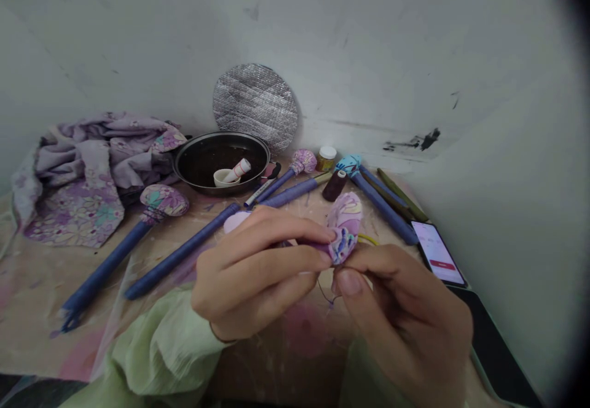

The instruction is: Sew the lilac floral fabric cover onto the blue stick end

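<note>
**Dim, low-contrast view; right edge obscured**

Illumination is low and flat, its source out of view. The wall (pixel 350 45) reads dull grey. The phone screen (pixel 433 247) glows pale, its small text illegible. Fine glints mark the foil disc (pixel 253 101). Shadow darkens the counter (pixel 271 365) below the left hand (pixel 262 266) and right hand (pixel 410 316). A blurred black curve borders the right edge.

Two hands (pixel 262 273) pinching floral fabric (pixel 344 245), dark pan (pixel 203 159) beyond
</note>
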The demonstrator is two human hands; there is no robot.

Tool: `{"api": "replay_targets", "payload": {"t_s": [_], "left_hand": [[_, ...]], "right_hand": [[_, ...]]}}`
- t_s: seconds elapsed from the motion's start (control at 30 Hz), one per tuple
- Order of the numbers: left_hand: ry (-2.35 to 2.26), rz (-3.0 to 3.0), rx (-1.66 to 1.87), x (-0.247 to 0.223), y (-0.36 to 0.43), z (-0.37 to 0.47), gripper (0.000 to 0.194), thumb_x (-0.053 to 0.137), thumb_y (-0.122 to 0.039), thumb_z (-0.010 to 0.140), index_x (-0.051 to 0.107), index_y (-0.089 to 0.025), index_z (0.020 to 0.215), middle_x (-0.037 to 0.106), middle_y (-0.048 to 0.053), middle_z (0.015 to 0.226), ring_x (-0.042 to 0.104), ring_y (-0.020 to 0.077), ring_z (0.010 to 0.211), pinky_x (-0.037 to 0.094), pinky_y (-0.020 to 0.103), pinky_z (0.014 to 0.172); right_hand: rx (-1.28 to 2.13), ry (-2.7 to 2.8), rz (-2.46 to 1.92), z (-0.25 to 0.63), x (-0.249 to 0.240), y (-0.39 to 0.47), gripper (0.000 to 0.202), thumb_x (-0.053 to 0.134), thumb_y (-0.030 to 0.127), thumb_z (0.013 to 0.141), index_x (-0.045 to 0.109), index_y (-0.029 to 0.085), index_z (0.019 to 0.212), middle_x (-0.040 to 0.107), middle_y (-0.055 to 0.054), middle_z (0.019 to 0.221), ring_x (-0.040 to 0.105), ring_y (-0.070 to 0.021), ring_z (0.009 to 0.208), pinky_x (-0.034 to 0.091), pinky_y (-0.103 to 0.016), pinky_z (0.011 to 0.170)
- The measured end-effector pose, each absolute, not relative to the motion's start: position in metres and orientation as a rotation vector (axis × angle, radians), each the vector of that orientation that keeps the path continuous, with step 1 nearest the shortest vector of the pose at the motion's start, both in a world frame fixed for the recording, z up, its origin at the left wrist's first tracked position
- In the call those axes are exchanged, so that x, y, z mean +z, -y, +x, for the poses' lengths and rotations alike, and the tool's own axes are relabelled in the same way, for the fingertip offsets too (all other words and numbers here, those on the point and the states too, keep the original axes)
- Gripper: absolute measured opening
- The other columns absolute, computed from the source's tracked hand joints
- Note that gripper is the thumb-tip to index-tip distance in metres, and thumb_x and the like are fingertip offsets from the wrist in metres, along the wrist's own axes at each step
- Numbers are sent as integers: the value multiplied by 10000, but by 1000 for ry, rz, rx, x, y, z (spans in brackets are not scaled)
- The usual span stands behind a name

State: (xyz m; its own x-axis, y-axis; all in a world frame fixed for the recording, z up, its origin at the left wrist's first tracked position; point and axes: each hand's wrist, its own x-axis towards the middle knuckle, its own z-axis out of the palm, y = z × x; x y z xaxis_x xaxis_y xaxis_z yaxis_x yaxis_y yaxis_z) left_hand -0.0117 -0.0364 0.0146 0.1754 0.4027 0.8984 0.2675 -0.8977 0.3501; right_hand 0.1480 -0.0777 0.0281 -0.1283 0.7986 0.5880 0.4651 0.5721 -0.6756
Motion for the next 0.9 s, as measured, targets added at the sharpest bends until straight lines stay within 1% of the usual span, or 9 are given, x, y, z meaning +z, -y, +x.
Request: {"api": "replay_targets", "payload": {"t_s": [0.07, 0.17, 0.27, 0.33, 0.47, 0.63, 0.77, 0.9], "left_hand": [[-721, 2359, 1735, 18, 39, -14, 69, 603, -170, 939, 606, -200, 877, 753, 24, 953, 718, 118, 829, 600, 290, 784], [-752, 2338, 1764, 19, 42, -17, 71, 584, -215, 961, 603, -212, 893, 743, 3, 980, 710, 108, 853, 600, 286, 788], [-839, 2320, 1780, 14, 43, -17, 36, 615, -219, 943, 635, -233, 915, 729, -23, 1026, 691, 96, 902, 595, 263, 841], [-843, 2308, 1833, 12, 43, -17, 45, 654, -178, 909, 668, -221, 913, 723, -17, 1028, 680, 92, 918, 586, 235, 867], [-638, 2269, 1964, 13, 37, -14, 97, 673, -46, 841, 692, -141, 839, 740, 40, 933, 697, 101, 847, 595, 196, 807], [-503, 2202, 1972, 12, 30, -12, 126, 675, 23, 789, 688, -90, 844, 753, 83, 915, 708, 132, 853, 601, 224, 779], [-548, 2129, 1984, 8, 30, -11, 184, 683, 51, 758, 703, -100, 861, 758, 63, 929, 711, 139, 866, 602, 230, 773], [-598, 2002, 1986, 7, 33, -7, 223, 674, 54, 737, 691, -136, 854, 761, 32, 909, 711, 129, 849, 597, 228, 768]], "right_hand": [[412, 1778, -1036, 149, 28, 78, 130, 586, 110, 846, 580, 234, 810, 580, 77, 578, 543, -69, 487, 451, -181, 490], [425, 1793, -1025, 151, 28, 78, 128, 582, 112, 849, 570, 231, 803, 569, 78, 564, 534, -68, 476, 439, -178, 478], [434, 1815, -1033, 152, 28, 78, 122, 581, 121, 853, 568, 226, 792, 568, 79, 564, 536, -62, 488, 432, -170, 491], [432, 1819, -1042, 152, 28, 77, 124, 575, 126, 855, 568, 226, 782, 577, 79, 577, 540, -57, 504, 427, -163, 502], [432, 1819, -1057, 152, 30, 76, 134, 569, 142, 849, 545, 228, 748, 572, 84, 577, 539, -50, 511, 415, -153, 501], [491, 1816, -992, 153, 34, 76, 144, 558, 91, 795, 557, 226, 746, 636, 90, 659, 639, -43, 602, 493, -114, 595], [528, 1778, -1025, 155, 33, 77, 134, 575, 116, 812, 583, 234, 747, 642, 87, 679, 689, -45, 675, 509, -95, 635], [590, 1771, -989, 155, 29, 77, 128, 567, 119, 835, 582, 234, 781, 644, 71, 713, 712, -70, 782, 533, -117, 703]]}}
